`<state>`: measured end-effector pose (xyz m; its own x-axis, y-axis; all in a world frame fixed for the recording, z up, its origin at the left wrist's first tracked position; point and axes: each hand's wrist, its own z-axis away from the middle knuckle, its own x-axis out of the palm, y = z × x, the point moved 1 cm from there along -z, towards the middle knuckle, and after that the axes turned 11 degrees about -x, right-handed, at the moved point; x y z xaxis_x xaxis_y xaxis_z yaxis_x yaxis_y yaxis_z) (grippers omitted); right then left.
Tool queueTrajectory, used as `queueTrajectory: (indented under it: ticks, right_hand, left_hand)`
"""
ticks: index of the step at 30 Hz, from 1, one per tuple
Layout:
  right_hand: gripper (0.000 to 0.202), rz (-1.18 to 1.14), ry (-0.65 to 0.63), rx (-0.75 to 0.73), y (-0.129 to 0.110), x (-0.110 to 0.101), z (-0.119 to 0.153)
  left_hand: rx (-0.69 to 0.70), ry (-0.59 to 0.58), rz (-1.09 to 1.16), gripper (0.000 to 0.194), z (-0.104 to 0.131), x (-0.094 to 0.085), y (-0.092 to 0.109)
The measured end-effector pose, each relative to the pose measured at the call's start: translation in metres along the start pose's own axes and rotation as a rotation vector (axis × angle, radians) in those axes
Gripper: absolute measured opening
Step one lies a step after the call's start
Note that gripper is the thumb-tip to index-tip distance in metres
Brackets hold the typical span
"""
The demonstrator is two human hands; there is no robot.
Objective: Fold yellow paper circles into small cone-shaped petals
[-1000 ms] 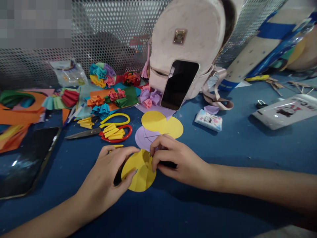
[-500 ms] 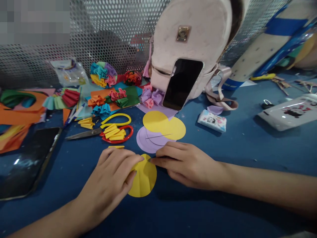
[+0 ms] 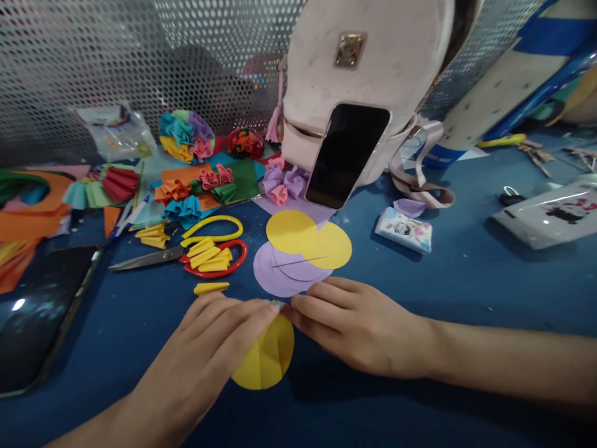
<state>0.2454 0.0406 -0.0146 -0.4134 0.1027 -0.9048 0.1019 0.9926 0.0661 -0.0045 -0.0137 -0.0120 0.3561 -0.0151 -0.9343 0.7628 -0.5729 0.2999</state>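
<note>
Because the yellow paper [image 3: 263, 367] looks thin and bendy, its edge needs a soft hold. It's on the table [image 3: 457, 286], partly under the left hand [image 3: 205, 354], the right hand [image 3: 357, 326] at its top; I can't tell if their fingers pinch.

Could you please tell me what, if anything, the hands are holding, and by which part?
Apparently the yellow paper circle, by its far edge, where the left hand and right hand have their fingertips; each one's exact grip is hidden.

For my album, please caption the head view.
Left hand and right hand at a creased yellow circle, scissors beyond.
</note>
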Motion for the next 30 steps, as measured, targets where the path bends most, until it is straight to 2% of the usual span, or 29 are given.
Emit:
queueTrajectory:
  ticks: [2,4,10,13,19,23,28,30]
  right_hand:
    - [0.026,0.025,0.011,-0.025,0.000,-0.001,0.000]
    - [0.021,0.042,0.026,-0.039,0.000,-0.002,0.001]
    - [0.023,-0.045,0.022,-0.073,-0.001,-0.005,-0.001]
    - [0.025,-0.109,0.012,-0.138,-0.002,-0.009,-0.002]
    - [0.033,-0.122,0.029,-0.179,-0.003,-0.013,0.000]
    - [0.024,-0.075,0.100,-0.232,-0.005,-0.010,0.001]
    - [0.017,-0.077,0.204,-0.149,-0.005,-0.010,0.002]
    - [0.016,-0.096,0.192,-0.177,-0.005,-0.010,0.002]
  left_hand:
    - [-0.024,-0.029,0.039,0.061,0.002,-0.001,-0.003]
    - [-0.084,0.009,0.055,0.060,0.001,-0.002,-0.004]
    - [-0.312,0.196,0.082,0.029,-0.010,-0.005,-0.001]
    - [-0.365,0.222,0.082,0.024,-0.013,-0.006,0.000]
    - [-0.335,0.162,0.103,0.030,-0.015,-0.006,-0.002]
    - [-0.325,0.131,0.106,0.030,-0.015,-0.006,-0.003]
    - [-0.258,0.109,0.082,0.030,-0.011,-0.004,-0.003]
    - [-0.263,0.113,0.051,0.030,-0.009,-0.002,-0.004]
